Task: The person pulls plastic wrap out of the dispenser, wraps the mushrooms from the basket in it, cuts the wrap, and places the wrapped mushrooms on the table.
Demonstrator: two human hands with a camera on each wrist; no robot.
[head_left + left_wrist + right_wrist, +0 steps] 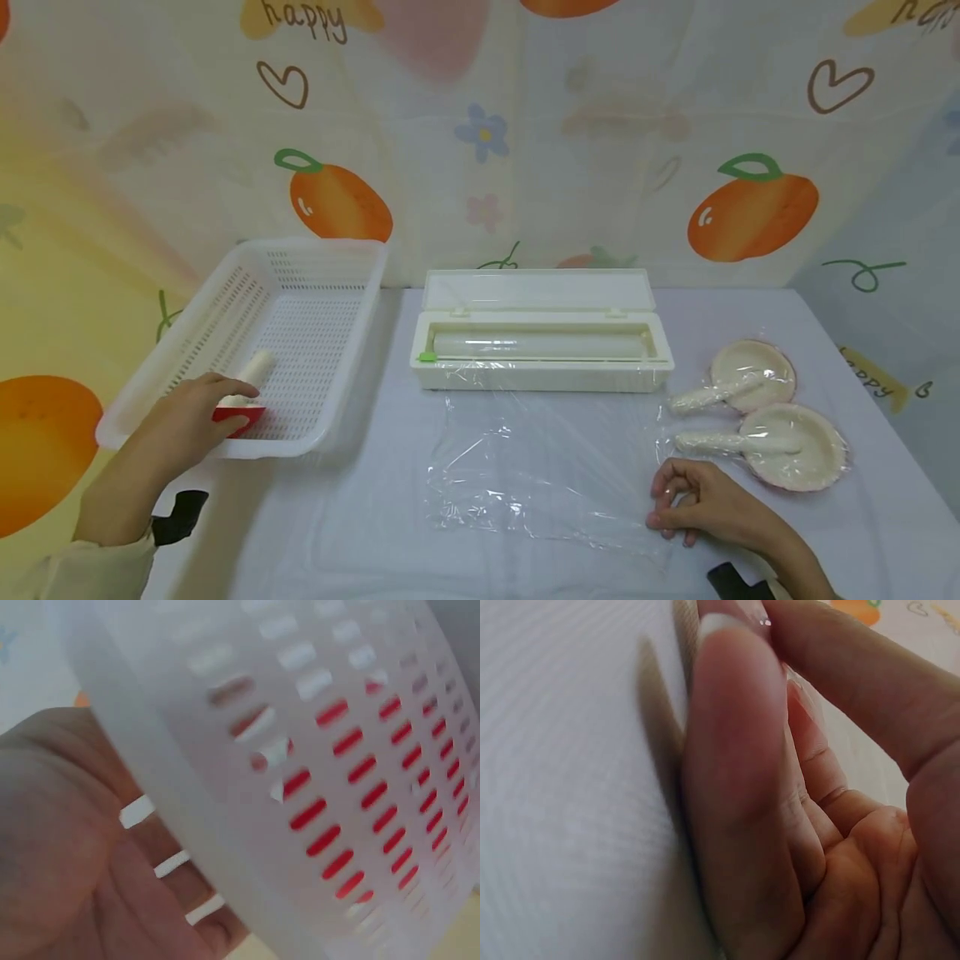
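My left hand reaches over the near left corner of the white plastic basket and grips a red mortar with a white pestle. Through the slots in the left wrist view the mortar's red side shows; the basket wall hides the fingertips. My right hand is low over the table with curled fingers, pinching the right edge of the clear plastic wrap. A glint of film shows by its fingertips in the right wrist view. The wrap runs from the dispenser box toward me.
Two mortars with pestles, wrapped in film, lie at the right: the far one just behind the near one. The dispenser's lid stands raised; a green slider sits at its left end. A printed curtain hangs behind the white-covered table.
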